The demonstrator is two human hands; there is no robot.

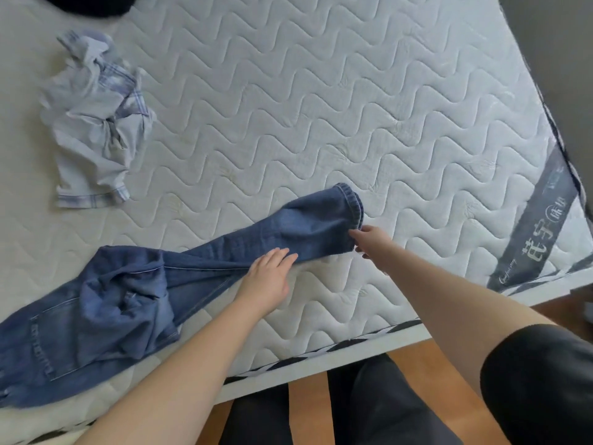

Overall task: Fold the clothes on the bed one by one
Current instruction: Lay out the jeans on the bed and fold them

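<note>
Right now a pair of blue jeans (179, 284) lies stretched across the near part of the bare quilted mattress (321, 107), waist end bunched toward the lower left, where the denim runs out of view, and the legs reaching up to the right and ending in a stitched hem. The left hand (268, 277) lies flat on the leg section about midway along, fingers straight and together, pressing the cloth down rather than curling round it. The right hand (369, 240) sits at the lower corner of the hem; its fingertips meet the denim edge and seem to pinch it, though the thumb is tucked out of sight, so how firm that grip is I cannot tell. Well apart from the jeans, toward the far left of the bed, a pale blue shirt (96, 123) with plaid trim sits crumpled in a heap, unfolded; its sleeves and collar are hard to sort out among the wrinkles. At the very top left a dark shape (93, 4) is cut off by the picture's edge and too little shows to name it. A grey label band (539, 220) with lettering crosses the mattress corner on the right. Below the bed's edge, wooden floor (308, 409) and the person's dark trouser legs show.
</note>
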